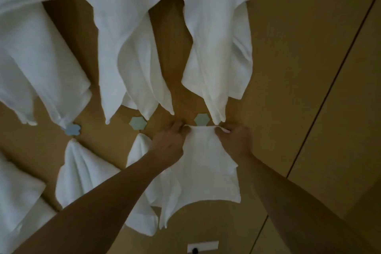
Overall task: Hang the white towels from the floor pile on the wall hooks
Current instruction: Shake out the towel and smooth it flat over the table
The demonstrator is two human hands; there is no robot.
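Observation:
A white towel hangs against the tan wall between my two hands. My left hand pinches its top left corner and my right hand pinches its top right corner. The top edge sits just below a pale green flower-shaped hook. Whether the towel is caught on the hook cannot be told. Other white towels hang from a second green hook and a blue hook to the left.
Larger white towels hang higher on the wall, their tips reaching down to the hook row. More towels drape at the left edge. A dark seam runs down the wall panel on the right. A white wall socket sits below.

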